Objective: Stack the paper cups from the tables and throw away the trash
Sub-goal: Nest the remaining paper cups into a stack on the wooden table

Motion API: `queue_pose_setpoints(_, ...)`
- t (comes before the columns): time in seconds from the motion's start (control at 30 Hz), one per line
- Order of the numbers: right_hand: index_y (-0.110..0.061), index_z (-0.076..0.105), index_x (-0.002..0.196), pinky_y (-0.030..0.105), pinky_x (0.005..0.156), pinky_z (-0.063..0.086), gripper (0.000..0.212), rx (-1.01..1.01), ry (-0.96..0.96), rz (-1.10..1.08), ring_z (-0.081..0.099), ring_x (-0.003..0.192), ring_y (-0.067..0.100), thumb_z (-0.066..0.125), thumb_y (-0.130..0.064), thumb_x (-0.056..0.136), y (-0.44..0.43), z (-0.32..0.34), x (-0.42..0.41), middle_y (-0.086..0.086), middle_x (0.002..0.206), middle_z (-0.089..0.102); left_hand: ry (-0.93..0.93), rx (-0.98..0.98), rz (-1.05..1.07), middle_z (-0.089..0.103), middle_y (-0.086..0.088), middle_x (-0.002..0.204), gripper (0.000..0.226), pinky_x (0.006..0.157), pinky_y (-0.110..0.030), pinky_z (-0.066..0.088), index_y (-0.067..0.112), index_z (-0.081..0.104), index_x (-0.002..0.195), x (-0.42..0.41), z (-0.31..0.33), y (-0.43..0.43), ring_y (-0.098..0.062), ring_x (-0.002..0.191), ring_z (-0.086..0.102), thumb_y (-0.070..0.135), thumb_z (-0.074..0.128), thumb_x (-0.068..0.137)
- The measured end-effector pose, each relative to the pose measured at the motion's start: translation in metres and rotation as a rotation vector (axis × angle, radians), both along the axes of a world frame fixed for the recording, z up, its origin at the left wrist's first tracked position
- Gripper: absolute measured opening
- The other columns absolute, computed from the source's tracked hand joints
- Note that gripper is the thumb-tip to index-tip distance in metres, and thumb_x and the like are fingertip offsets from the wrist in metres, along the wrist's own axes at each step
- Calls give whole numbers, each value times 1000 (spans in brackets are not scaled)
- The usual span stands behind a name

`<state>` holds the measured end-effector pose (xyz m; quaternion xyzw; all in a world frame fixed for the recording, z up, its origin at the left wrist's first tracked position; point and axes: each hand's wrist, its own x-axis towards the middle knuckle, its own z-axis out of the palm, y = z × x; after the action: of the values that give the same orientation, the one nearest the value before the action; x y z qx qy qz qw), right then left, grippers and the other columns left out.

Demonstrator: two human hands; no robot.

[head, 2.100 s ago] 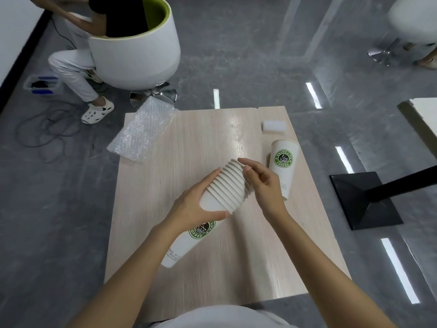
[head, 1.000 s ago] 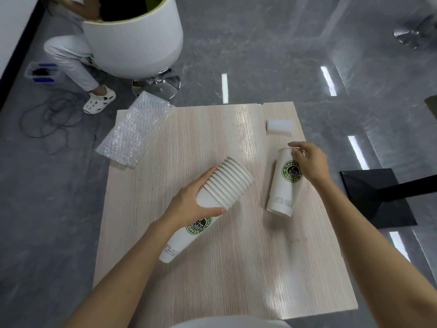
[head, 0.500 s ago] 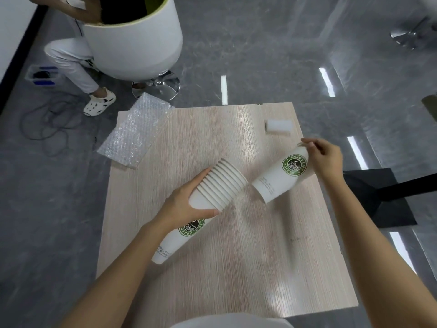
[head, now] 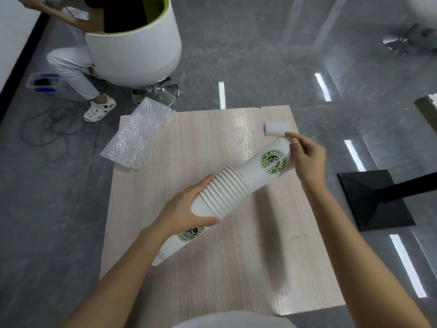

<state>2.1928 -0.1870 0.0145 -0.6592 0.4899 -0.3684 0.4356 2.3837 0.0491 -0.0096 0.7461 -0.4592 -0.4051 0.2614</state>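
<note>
**Nesting a single cup (head: pixel 267 166) into the stack of paper cups (head: pixel 222 195)**

The stack of paper cups is held slantwise above the middle of the wooden table (head: pixel 212 280), with its open rims turned far and right and its base near and left. It is gripped just behind the rims by the left hand (head: pixel 186 211), with the thumb on the near side and the fingers curled over the far side. The narrow end of the single cup is lodged in the outermost rim — its green logo is seen outside the stack. Its far rim is pinched by the curled fingers of the right hand (head: pixel 307 159). A white foam block (head: pixel 276 127) lies at the far right corner, just beyond that hand. A sheet of bubble wrap (head: pixel 137 136) overhangs the far left edge. On the floor beyond, a white tub chair (head: pixel 132 50) is occupied by a seated person.
</note>
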Motion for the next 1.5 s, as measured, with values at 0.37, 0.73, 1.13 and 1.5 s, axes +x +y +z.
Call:
queue_pose_setpoints(0.37, -9, 68, 113, 14, 89, 47, 25, 79, -27, 273, 61, 103, 0, 50, -10, 96, 57, 1, 20, -3, 111, 69, 24, -30, 20, 52, 21, 130, 105, 93, -38, 51, 67, 19, 140, -3, 2, 5, -7, 109, 54, 43, 88, 64)
queue_pose_setpoints(0.73, -16, 62, 120, 16, 92, 46, 26, 103, -27, 339, 58, 108, 0, 47, -17, 99, 89, 7, 24, -8, 115, 65, 100, -50, 27, 51, 22, 131, 104, 94, -43, 52, 65, 20, 142, -10, 7, 11, -6, 111, 54, 47, 85, 63)
queue_pose_setpoints(1.13, -8, 62, 121, 19, 94, 46, 28, 160, -101, 408, 59, 111, 6, 44, -13, 100, 120, 7, 38, 1, 118, 66, 169, -88, 61, 51, 23, 133, 103, 99, -43, 50, 66, 22, 141, -5, 10, 21, -6, 116, 54, 59, 79, 55)
queue_pose_setpoints(1.5, -31, 26, 147, 6, 74, 47, 70, 346, -33, 377, 50, 119, 5, 62, -43, 88, 145, 7, 47, -12, 137, 43, 255, -239, 244, 50, 30, 129, 105, 91, -22, 50, 55, 25, 146, 14, 10, 29, 6, 112, 55, 25, 88, 68)
